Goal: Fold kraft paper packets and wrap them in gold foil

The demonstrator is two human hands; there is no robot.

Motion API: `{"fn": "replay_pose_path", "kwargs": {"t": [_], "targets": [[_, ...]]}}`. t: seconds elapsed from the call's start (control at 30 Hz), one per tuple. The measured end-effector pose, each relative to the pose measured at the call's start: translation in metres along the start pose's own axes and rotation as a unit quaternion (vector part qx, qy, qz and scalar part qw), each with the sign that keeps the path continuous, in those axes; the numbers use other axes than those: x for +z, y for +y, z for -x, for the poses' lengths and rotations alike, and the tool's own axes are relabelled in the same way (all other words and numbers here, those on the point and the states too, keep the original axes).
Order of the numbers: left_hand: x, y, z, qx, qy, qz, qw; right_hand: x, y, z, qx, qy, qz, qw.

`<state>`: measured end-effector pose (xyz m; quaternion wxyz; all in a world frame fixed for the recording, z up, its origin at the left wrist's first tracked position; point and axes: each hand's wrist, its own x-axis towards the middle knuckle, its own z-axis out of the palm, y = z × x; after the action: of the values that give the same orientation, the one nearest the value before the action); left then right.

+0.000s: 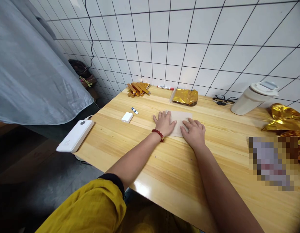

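Note:
A flat piece of brown paper (181, 118) lies on the wooden table (164, 168). My left hand (164, 123) rests palm down on its left part, fingers spread, with a red bead bracelet at the wrist. Beside it, my right hand (194, 132) presses flat on the paper's lower right part. Neither hand grips anything.
A gold foil bag (185, 96), a red marker (165, 87) and gold strips (137, 89) lie at the back. Glasses (224, 99), a white jug (253, 98) and crumpled gold foil (284, 118) are at the right. A white power bank (75, 136), a small charger (127, 117) and a tiny tube (134, 111) sit on the left.

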<state>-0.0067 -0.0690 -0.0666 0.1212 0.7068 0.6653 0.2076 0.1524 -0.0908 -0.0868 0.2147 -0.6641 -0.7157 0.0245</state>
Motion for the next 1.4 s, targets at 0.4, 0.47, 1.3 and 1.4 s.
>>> {"fn": "replay_pose_path", "kwargs": {"t": [0.4, 0.47, 1.3, 1.4], "targets": [[0.000, -0.003, -0.007, -0.083, 0.053, 0.135, 0.986, -0.001, -0.002, 0.000, 0.003, 0.002, -0.006, 1.000], [0.002, -0.004, -0.007, -0.082, 0.063, 0.136, 0.985, 0.001, -0.001, 0.000, 0.003, 0.006, -0.011, 1.000], [0.007, -0.011, -0.017, 0.002, 0.165, 0.554, 0.816, 0.005, 0.015, -0.011, 0.130, 0.131, -0.366, 0.912], [0.006, -0.011, -0.017, 0.004, 0.168, 0.559, 0.812, 0.008, 0.016, -0.012, 0.130, 0.147, -0.421, 0.886]]}}
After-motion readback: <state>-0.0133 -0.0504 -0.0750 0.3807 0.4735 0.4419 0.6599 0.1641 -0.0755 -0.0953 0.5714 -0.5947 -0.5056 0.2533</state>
